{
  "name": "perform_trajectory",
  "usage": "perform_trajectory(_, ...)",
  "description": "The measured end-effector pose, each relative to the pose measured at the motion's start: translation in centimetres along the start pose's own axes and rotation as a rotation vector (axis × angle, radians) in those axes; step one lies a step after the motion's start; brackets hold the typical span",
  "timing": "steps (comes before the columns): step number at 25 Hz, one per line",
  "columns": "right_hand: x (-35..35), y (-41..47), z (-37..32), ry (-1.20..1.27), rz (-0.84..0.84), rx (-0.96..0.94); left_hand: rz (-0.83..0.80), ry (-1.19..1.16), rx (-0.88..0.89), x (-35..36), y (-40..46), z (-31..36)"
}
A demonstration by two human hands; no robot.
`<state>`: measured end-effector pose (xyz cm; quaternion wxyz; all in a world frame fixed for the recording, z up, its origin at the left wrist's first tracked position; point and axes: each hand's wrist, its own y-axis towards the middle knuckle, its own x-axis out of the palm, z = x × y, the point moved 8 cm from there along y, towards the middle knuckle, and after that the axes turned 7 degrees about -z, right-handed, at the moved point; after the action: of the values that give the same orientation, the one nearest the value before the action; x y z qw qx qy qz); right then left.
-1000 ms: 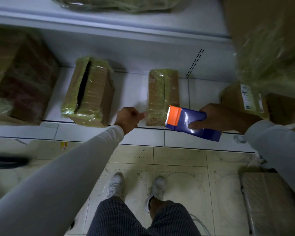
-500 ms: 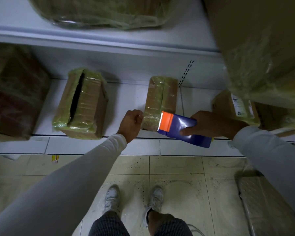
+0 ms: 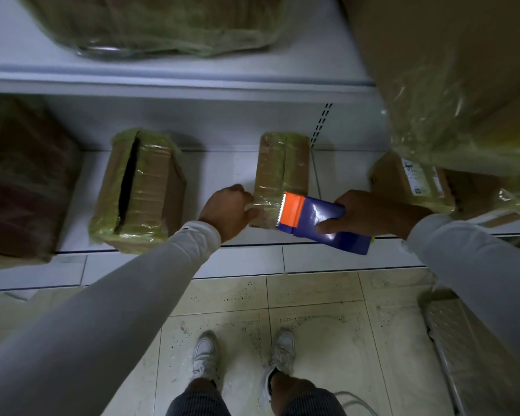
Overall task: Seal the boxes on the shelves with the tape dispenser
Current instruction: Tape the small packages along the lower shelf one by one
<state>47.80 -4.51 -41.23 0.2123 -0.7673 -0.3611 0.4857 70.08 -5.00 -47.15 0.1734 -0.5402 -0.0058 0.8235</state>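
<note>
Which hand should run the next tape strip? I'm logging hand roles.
Right hand: it grips the tape dispenser, blade at the small box. The left hand steadies that box.

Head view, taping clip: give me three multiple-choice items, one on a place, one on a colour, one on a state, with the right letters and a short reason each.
1. Where is the narrow tape-wrapped cardboard box?
A. on the tiled floor
B. on the white lower shelf
C. in the left hand

2. What colour is the toothed cutter end of the blue tape dispenser?
A. orange
B. green
C. black

3. What state is the wider cardboard box to the left in?
A. crushed flat
B. upside down and empty
C. a dark gap open along its top

Answers: 1 B, it stands on the shelf between the left hand and right hand; 2 A, the end is bright orange; 3 C, a dark slit shows between the flaps.
</note>
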Motion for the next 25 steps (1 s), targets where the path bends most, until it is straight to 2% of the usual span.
perform_trajectory(1,0.0,0.1,0.2,0.016,0.005,0.000,0.037,-0.002,0.041,-0.2,0.6,0.3)
perform_trajectory(3,0.1,0.3,0.5,0.024,0.011,0.000,0.113,-0.160,0.047,-0.2,0.6,0.5)
perform_trajectory(6,0.3,0.8,0.6,0.026,0.019,-0.018,0.284,-0.555,-0.130,0.0,-0.4,-1.3)
perform_trajectory(8,0.5,1.0,0.6,0.044,0.016,-0.024,0.256,-0.934,-0.185,1.0,-0.3,-2.2)
perform_trajectory(9,0.5,1.0,0.6,0.056,0.016,-0.019,0.207,-1.018,-0.164,1.0,0.1,-2.2)
perform_trajectory(10,0.5,1.0,0.6,0.069,0.017,-0.012,0.146,-0.968,-0.132,0.8,0.4,-2.0)
perform_trajectory(12,0.5,1.1,0.4,0.105,0.020,-0.007,0.079,-0.536,0.013,-0.6,0.8,-0.9)
perform_trajectory(14,0.7,1.0,0.2,0.135,0.027,-0.003,0.160,-0.095,0.256,-2.3,0.6,1.7)
perform_trajectory(15,0.8,1.1,0.2,0.140,0.030,0.000,0.179,0.020,0.362,-2.6,0.8,2.8)
perform_trajectory(17,1.1,1.0,0.3,0.153,0.037,0.023,0.139,0.120,0.511,-2.2,2.0,4.1)
perform_trajectory(20,1.6,0.6,0.5,0.199,0.057,0.048,-0.017,0.117,0.464,-0.9,4.2,3.8)
perform_trajectory(25,3.6,-0.5,-1.0,0.261,0.021,0.018,0.033,0.145,0.524,-2.0,1.2,2.3)
